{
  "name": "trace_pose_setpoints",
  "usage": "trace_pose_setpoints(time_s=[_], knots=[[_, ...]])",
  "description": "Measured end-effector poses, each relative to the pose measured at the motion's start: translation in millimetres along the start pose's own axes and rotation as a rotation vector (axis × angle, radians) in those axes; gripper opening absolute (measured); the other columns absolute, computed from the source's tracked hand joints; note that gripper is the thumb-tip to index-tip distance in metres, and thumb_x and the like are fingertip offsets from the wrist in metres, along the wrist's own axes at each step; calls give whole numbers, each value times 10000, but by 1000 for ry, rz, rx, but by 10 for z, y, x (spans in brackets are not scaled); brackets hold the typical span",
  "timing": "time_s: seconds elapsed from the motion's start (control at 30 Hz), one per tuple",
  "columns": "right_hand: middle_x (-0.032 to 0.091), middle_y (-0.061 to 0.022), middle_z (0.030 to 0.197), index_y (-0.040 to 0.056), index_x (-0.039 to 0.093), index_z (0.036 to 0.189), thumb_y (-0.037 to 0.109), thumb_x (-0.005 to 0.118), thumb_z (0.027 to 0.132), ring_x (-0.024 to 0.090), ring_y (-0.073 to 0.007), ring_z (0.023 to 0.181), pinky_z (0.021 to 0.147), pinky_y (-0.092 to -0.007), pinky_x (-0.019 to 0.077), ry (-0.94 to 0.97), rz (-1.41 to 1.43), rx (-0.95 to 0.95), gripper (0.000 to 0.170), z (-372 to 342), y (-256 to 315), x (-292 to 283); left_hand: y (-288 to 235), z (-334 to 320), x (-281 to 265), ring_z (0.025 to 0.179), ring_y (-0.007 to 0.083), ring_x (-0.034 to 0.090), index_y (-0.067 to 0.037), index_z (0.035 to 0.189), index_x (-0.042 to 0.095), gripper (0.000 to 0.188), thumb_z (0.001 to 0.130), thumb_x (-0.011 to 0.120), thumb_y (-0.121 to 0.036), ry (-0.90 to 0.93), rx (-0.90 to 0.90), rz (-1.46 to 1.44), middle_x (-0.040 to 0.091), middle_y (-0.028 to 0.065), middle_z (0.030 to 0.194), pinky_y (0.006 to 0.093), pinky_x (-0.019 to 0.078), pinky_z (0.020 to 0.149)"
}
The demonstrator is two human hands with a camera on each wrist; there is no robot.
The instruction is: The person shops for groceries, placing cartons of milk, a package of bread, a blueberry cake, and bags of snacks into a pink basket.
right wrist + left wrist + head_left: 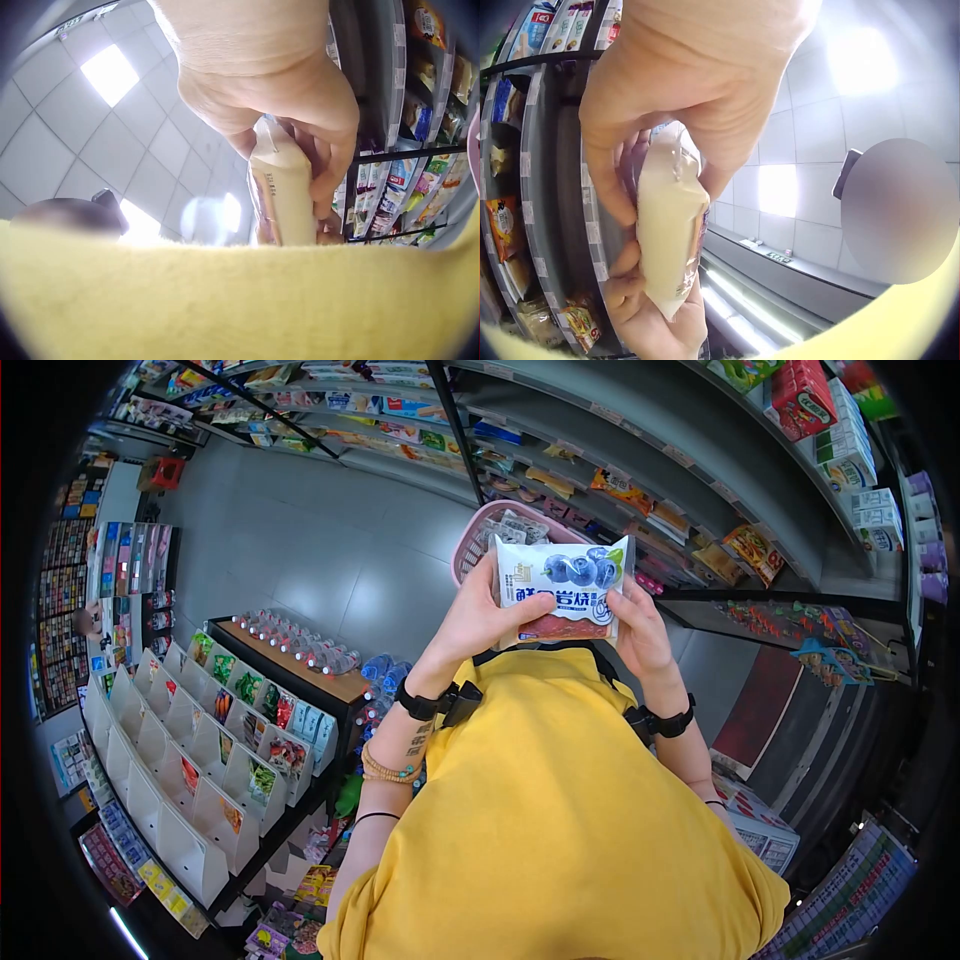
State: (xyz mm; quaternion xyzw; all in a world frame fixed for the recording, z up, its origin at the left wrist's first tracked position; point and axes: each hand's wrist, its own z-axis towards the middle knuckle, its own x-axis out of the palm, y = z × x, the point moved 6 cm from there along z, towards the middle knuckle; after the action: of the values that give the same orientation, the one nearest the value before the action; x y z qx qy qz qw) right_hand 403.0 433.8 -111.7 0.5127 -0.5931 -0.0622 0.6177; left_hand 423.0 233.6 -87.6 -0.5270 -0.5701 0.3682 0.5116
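A white plastic food packet (575,573) printed with blueberries and blue characters is held in front of the yellow shirt. My left hand (478,618) grips its left end, with the thumb across the printed front. At the other end, my right hand (643,630) holds the packet by its edge, thumb on the front and fingers behind. In the left wrist view the plump, pale side of the packet (667,225) shows between both hands. The right wrist view shows the packet (283,184) under the right hand (277,97), its lower part hidden by the shirt.
Just beyond the packet is a pink basket (468,548) with clear-wrapped items inside. Shelves (640,450) of packaged snacks curve along the back and right. To the left stand a tiered white bin rack (190,780) and a wooden-topped stand (350,687) with bottles.
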Motion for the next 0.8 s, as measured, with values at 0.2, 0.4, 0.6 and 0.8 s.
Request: trace_pose_setpoints(time_s=[0.2, 0.4, 0.6, 0.8], knots=[[600, -112, 1353, -21, 405, 1467, 169, 547, 1035, 601, -174, 1225, 1054, -335, 480, -1, 9, -6, 493, -15, 5, 62, -33, -27, 22, 1094, 155, 641, 49, 1323, 487, 605, 856, 810, -161, -10, -27, -47, 664, 111, 1205, 317, 512, 967], [599, -104, 1351, -22, 408, 1469, 156, 544, 1034, 593, -168, 1228, 1065, -329, 462, -12, 5, 0, 489, -36, -32, 39, -27, -51, 24, 1103, 153, 634, 44, 1326, 489, 604, 855, 810, -155, -15, 9, -45, 661, 105, 1209, 317, 504, 980], [601, -101, 1351, -21, 414, 1465, 145, 534, 1037, 590, -171, 1235, 1076, -334, 453, -6, 27, 7, 475, -44, -45, 48, -40, -90, 35, 1115, 155, 628, 39, 1327, 491, 619, 846, 824, -162, -7, 21, -54, 659, 102, 1214, 324, 497, 992], [552, -107, 1403, -7, 335, 1514, 136, 537, 1034, 556, -183, 1278, 1090, -344, 442, -42, 43, -12, 540, -32, -62, 43, 37, -90, 10, 1114, 159, 630, 37, 1323, 493, 628, 840, 832, -176, -17, 20, -29, 659, 105, 1216, 324, 499, 988]])
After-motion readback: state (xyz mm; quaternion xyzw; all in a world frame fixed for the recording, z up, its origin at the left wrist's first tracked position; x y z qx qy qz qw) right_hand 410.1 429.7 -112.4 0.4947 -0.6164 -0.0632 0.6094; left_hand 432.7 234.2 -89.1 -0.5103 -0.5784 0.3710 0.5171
